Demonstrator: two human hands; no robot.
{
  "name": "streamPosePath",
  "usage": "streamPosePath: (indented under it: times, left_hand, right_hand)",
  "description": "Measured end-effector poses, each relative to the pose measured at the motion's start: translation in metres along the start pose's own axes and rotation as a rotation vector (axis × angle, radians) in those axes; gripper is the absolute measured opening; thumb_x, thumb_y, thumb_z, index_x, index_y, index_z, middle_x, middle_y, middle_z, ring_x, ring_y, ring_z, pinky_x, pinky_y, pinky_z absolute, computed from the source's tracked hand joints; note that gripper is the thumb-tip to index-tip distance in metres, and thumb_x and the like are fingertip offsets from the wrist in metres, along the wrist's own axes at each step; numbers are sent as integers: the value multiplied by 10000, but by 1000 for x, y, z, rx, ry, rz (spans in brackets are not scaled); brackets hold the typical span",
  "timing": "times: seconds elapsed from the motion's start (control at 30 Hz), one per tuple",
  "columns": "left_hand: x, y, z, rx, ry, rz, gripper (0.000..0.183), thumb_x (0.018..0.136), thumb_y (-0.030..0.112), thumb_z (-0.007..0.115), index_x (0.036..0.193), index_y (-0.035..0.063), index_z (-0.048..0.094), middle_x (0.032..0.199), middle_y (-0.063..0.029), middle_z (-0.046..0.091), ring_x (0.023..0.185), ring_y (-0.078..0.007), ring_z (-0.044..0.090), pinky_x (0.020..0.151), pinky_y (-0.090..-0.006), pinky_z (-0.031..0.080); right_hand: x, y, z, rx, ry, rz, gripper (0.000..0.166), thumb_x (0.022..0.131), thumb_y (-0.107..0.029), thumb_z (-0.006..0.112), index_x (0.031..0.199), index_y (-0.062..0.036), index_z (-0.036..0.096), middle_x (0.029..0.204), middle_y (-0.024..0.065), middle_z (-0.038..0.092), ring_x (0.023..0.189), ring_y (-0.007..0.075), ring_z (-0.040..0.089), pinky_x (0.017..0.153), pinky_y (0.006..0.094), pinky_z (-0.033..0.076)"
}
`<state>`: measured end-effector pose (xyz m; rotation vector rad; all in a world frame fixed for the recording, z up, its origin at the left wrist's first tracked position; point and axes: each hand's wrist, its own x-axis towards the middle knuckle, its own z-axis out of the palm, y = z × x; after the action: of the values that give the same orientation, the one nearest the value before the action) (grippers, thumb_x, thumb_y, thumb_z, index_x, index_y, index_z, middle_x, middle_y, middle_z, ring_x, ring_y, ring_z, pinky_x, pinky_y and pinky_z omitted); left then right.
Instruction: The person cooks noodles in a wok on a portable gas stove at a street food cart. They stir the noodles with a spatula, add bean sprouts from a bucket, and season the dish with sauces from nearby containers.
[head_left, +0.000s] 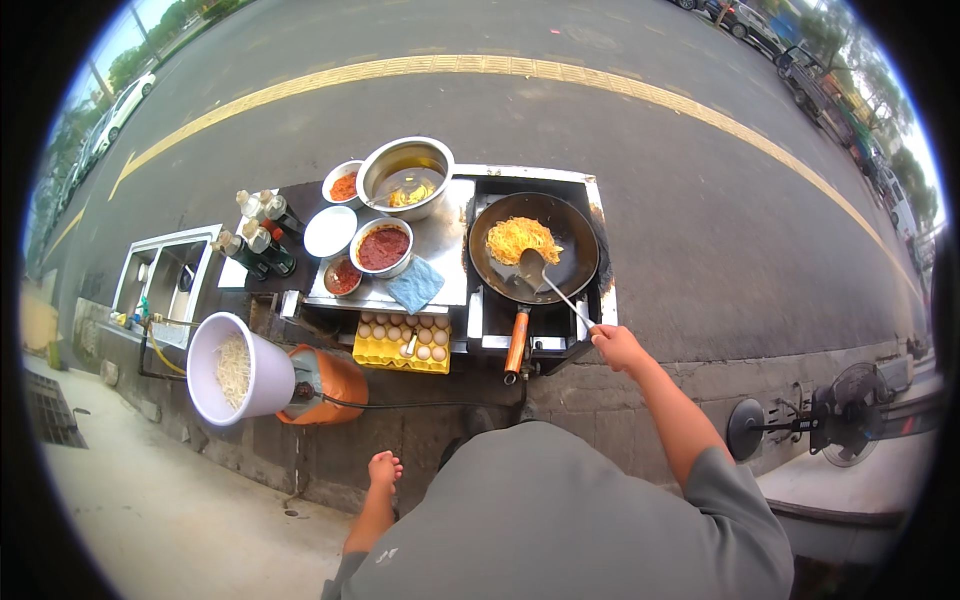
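In my right hand (619, 346) is the handle of a metal wok ladle (574, 301). Its head rests against a mound of yellow noodles (521, 238) inside a dark wok (495, 281). The wok sits over the stove at the cart's right end, and its wooden handle (517, 341) points toward me, not held. My left hand (385, 471) hangs low beside my body, fingers curled and nothing visible in them. Nearest to it are an orange bucket-like container (341, 386) and a pale tub (281, 379) of whitish shreds, perhaps bean sprouts.
The metal cart top (442, 240) carries a large steel pot (367, 174), a bowl of red sauce (382, 247), a white lid (330, 231) and a blue cloth (415, 285). Several bottles (259, 244) stand left. Below are eggs in a yellow tray (401, 352). A fan (847, 412) stands right.
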<state>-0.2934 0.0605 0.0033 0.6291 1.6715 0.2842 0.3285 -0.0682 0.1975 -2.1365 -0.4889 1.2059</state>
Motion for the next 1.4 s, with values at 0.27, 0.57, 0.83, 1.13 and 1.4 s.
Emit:
streamPosePath:
  times: [0.27, 0.57, 0.83, 1.13, 1.4]
  left_hand:
    - [-29, -39, 24, -47, -29, -37, 183, 1026, 234, 585, 1143, 94, 596, 892, -49, 668, 643, -146, 635, 494, -280, 507]
    - [-65, -34, 29, 15, 26, -3, 181, 1017, 220, 588, 1133, 82, 604, 898, -51, 672, 674, -150, 639, 529, -292, 514]
    - [-97, -29, 50, 15, 66, 30, 190, 1004, 203, 582, 1144, 80, 620, 909, -56, 685, 686, -153, 652, 548, -290, 524]
    - [-112, -43, 42, 130, 63, 47, 218, 1014, 242, 588, 1129, 63, 638, 935, -62, 698, 706, -156, 654, 563, -307, 522]
    - [-77, 8, 3, 1, 171, 153, 264, 1030, 282, 593, 899, 67, 671, 739, -9, 646, 595, -96, 574, 517, -256, 470]
  right_hand:
    - [-3, -30, -9, -368, 130, -249, 318, 925, -228, 630, 1189, -55, 663, 1061, 240, 715, 1018, 441, 669, 870, 506, 514]
    - [28, -60, 9, -687, 152, -556, 373, 921, -143, 617, 1259, 5, 561, 1055, 253, 719, 994, 463, 675, 877, 543, 534]
    - [27, -21, -7, -589, 202, -494, 244, 942, -186, 611, 1121, -19, 611, 1031, 239, 716, 974, 448, 685, 845, 548, 536]
    - [16, 4, -28, -514, 103, -530, 449, 948, -175, 613, 1362, -17, 547, 1022, 276, 702, 932, 447, 687, 830, 552, 539]
    - [3, 5, 3, -424, 174, -439, 337, 923, -220, 670, 1182, -5, 671, 990, 235, 724, 935, 435, 690, 833, 485, 540]
